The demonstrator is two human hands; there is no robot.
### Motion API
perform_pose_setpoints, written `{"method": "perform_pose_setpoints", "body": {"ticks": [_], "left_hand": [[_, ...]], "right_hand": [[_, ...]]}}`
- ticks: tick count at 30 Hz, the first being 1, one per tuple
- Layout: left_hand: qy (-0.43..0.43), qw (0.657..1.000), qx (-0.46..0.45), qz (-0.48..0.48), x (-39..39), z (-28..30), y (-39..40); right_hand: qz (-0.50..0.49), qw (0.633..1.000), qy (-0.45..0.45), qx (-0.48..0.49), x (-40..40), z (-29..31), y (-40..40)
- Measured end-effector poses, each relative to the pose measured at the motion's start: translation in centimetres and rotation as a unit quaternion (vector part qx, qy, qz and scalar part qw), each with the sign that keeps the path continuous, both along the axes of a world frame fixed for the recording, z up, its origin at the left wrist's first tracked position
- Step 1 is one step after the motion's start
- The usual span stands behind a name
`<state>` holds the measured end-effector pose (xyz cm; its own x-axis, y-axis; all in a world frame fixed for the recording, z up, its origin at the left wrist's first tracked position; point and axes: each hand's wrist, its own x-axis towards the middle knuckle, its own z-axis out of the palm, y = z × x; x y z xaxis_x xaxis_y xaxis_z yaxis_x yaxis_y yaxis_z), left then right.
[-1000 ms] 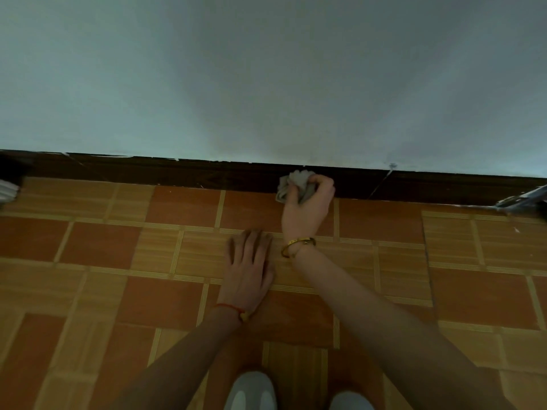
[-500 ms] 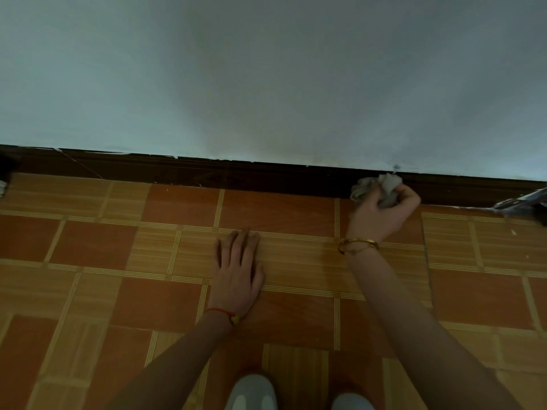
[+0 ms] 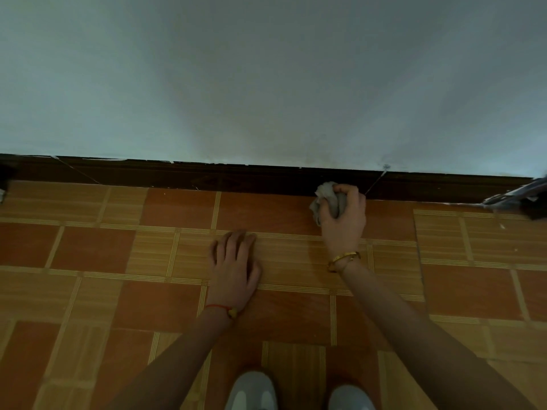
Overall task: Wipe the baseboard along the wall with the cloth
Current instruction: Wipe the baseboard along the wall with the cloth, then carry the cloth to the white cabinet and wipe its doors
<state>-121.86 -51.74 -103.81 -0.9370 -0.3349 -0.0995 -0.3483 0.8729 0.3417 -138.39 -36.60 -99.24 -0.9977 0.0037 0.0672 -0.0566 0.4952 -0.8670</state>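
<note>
A dark brown baseboard (image 3: 236, 177) runs left to right along the foot of a pale wall (image 3: 266, 84). My right hand (image 3: 344, 218) is closed around a crumpled grey cloth (image 3: 324, 196) and holds it against the lower edge of the baseboard, right of centre. The cloth sticks out to the left of my fingers. My left hand (image 3: 235, 266) lies flat on the tiled floor, fingers pointing to the wall, holding nothing. A gold bangle is on my right wrist and a red string on my left.
The floor (image 3: 88, 291) has orange and tan patterned tiles. A grey object (image 3: 515, 198) lies against the baseboard at the far right, with a dark thing beside it. Another dark object (image 3: 4, 176) is at the left edge. My two grey shoes (image 3: 251, 392) show at the bottom.
My right hand slid the cloth right along the baseboard, then back a little to the left. My left hand has stayed flat on the floor.
</note>
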Motion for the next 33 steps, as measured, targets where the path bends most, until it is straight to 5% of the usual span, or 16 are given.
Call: {"method": "perform_pose_setpoints", "body": {"ticks": [9, 25, 33], "left_hand": [[-0.061, 0.993, 0.084, 0.064, -2.5, 15.5, -0.7], [0.063, 0.988, 0.074, 0.118, 5.3, 72.3, -5.2], [0.119, 0.979, 0.022, 0.164, 9.4, 92.2, -5.9]], "right_hand": [[0.090, 0.988, -0.046, 0.112, 1.1, 14.2, 4.2], [0.233, 0.970, 0.008, 0.073, 5.5, 65.9, 0.4], [0.311, 0.948, 0.058, 0.019, 7.7, 84.9, -1.8]]}}
